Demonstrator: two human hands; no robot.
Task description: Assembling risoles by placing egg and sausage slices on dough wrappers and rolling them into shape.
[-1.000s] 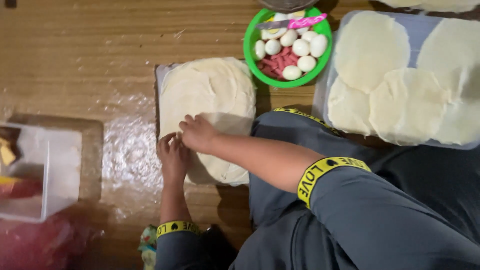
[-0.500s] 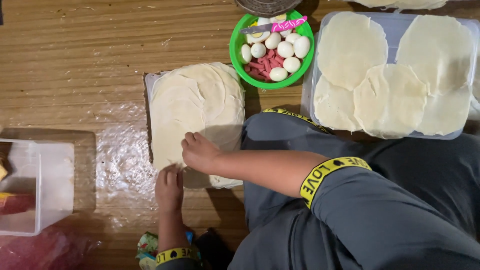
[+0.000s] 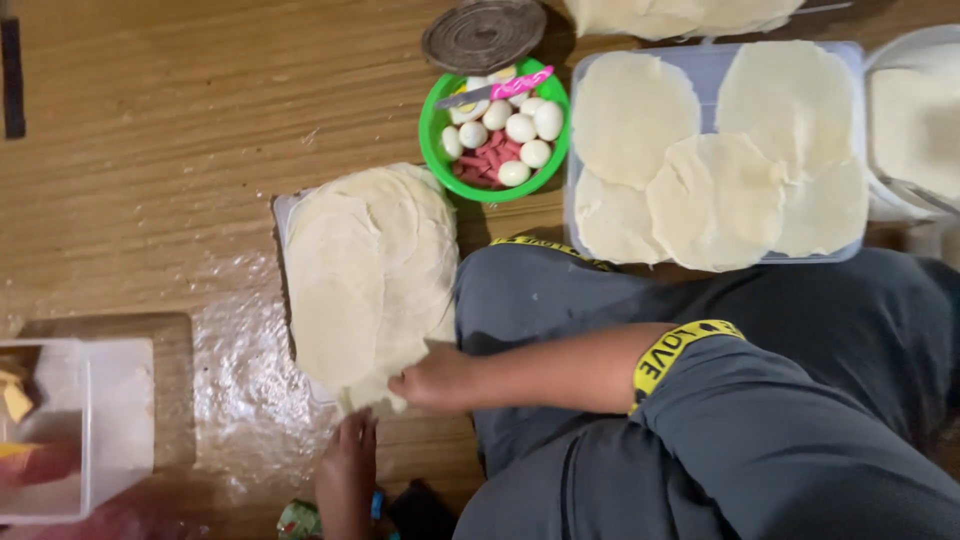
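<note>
The wooden floor (image 3: 150, 150) is the biggest thing here, and it spreads out all around both hands. Far up and to the side of the right hand sits a clear tray (image 3: 712, 60) with flat round dough sheets (image 3: 715, 190) lying on it, some overlapping. Right by the hands is a big stack of thin dough sheets (image 3: 370, 270) on a flat board (image 3: 282, 205). The stack lies just past the fingertips of both hands.

A clear plastic box (image 3: 105, 420) sits off to the outer side of the left hand, well apart from it. A shiny patch of crinkly plastic wrap (image 3: 245, 390) lies on the floor between that box and the left hand.

Farther away than the stack, well beyond the right hand, is a green bowl (image 3: 432, 140). It holds white eggs (image 3: 520, 127) and pink sausage pieces (image 3: 480, 162). A knife with a pink handle (image 3: 520, 84) rests across the top of the bowl. A round dark lid (image 3: 483, 33) lies just past the bowl.

The right hand (image 3: 437, 378) is curled and pinches the near edge of the dough stack. The left hand (image 3: 347, 470) lies mostly flat, fingers out, and its fingertips touch the same near edge from below. I cannot tell if it grips a sheet.
</note>
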